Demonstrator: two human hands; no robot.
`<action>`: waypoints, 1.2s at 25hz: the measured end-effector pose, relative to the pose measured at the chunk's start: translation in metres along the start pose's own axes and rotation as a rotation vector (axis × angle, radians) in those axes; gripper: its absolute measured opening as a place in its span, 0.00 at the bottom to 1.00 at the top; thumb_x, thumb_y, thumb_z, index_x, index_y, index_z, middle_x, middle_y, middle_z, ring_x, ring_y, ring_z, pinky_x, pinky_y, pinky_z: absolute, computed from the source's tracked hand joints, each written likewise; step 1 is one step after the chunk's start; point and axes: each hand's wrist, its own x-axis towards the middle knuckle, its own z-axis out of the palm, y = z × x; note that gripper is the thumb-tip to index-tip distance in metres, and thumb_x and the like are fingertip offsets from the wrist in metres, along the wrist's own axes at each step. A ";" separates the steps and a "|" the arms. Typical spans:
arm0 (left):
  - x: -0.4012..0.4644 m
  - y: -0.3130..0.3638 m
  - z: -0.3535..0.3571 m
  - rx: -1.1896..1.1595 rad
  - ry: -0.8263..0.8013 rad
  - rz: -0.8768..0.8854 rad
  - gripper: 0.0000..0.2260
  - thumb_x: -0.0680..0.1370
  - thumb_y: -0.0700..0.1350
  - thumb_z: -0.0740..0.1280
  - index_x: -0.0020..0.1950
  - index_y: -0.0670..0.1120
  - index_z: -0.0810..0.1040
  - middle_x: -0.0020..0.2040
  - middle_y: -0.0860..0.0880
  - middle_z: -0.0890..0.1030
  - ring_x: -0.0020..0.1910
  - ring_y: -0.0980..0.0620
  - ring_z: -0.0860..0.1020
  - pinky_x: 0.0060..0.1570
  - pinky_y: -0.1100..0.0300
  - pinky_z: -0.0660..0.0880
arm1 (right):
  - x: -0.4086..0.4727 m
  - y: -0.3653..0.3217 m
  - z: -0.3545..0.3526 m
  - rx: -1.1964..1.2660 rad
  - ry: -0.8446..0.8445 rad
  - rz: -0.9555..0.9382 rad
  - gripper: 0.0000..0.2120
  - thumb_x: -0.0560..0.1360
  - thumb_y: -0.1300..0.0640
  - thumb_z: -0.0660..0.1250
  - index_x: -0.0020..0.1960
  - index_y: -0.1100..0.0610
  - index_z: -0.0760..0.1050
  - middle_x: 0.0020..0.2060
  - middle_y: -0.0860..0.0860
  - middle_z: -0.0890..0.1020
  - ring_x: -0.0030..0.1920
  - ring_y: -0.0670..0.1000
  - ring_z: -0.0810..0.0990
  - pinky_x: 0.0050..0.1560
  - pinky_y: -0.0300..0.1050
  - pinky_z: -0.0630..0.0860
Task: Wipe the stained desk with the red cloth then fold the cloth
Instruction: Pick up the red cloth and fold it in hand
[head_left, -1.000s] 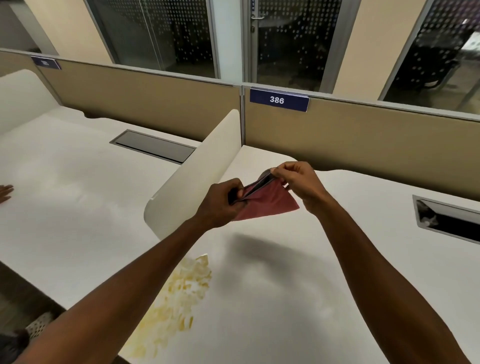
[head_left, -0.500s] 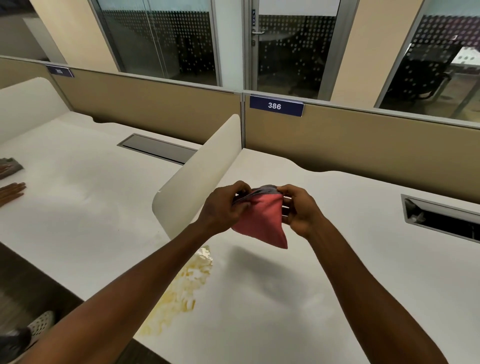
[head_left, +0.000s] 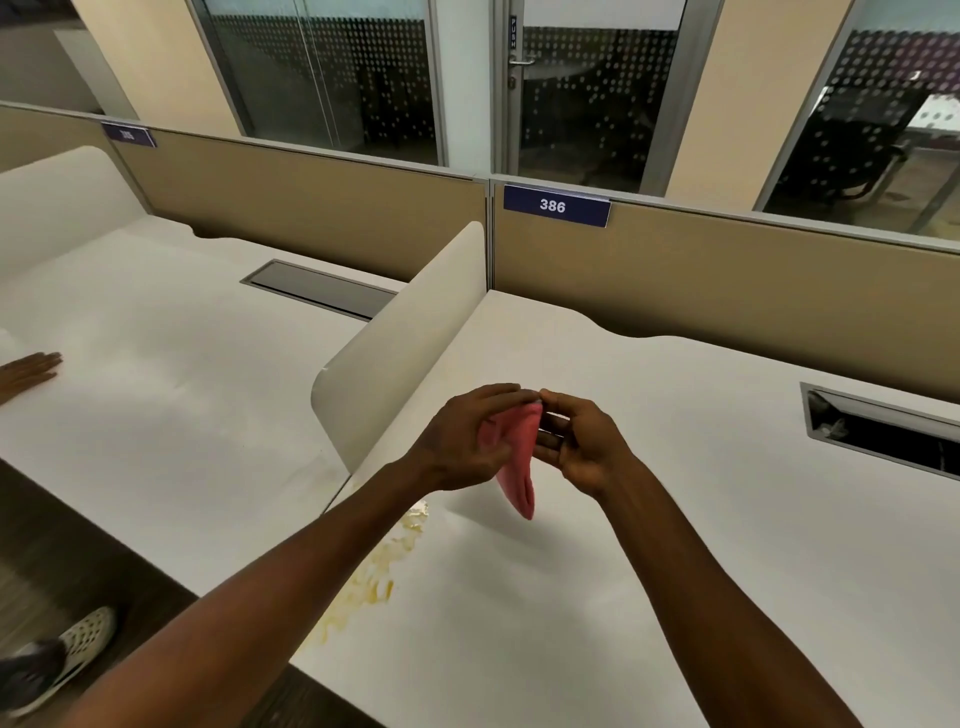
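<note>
The red cloth (head_left: 517, 462) hangs folded between my two hands, above the white desk (head_left: 649, 545). My left hand (head_left: 462, 441) grips its upper left part. My right hand (head_left: 576, 441) pinches the top edge from the right, fingertips touching the left hand's. The cloth's lower tip dangles free in the air. A yellow stain (head_left: 371, 582) spreads on the desk near its front left edge, partly hidden under my left forearm.
A curved white divider (head_left: 400, 332) stands left of my hands. Beige partition panels with a blue 386 label (head_left: 555, 206) close the back. A cable slot (head_left: 883, 431) lies at the right. Another person's hand (head_left: 28, 370) rests on the neighbouring desk; a shoe (head_left: 57, 654) is on the floor.
My hands have come closer together and lower over the desk. The cloth went from spread out between them to a narrow hanging fold. The other person's hand shifted on the left desk.
</note>
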 end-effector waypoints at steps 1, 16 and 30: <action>-0.002 0.001 0.001 -0.037 0.029 -0.012 0.26 0.75 0.46 0.71 0.73 0.50 0.76 0.70 0.51 0.78 0.72 0.54 0.73 0.68 0.50 0.74 | -0.001 0.003 0.002 -0.026 0.004 -0.031 0.09 0.82 0.56 0.67 0.54 0.60 0.84 0.45 0.58 0.88 0.44 0.57 0.89 0.43 0.51 0.85; -0.041 -0.003 0.001 -0.445 0.637 -0.550 0.04 0.75 0.42 0.74 0.45 0.50 0.83 0.41 0.57 0.85 0.37 0.57 0.85 0.36 0.63 0.81 | -0.008 0.023 0.005 -0.007 0.230 -0.406 0.08 0.84 0.54 0.65 0.52 0.55 0.82 0.45 0.52 0.88 0.46 0.53 0.88 0.40 0.45 0.84; -0.102 0.044 0.126 -1.025 0.235 -0.960 0.04 0.77 0.39 0.73 0.51 0.44 0.84 0.45 0.42 0.87 0.40 0.48 0.87 0.42 0.67 0.80 | 0.018 -0.022 0.039 -0.354 0.153 -0.673 0.05 0.81 0.52 0.72 0.49 0.47 0.87 0.45 0.44 0.89 0.47 0.46 0.87 0.38 0.39 0.83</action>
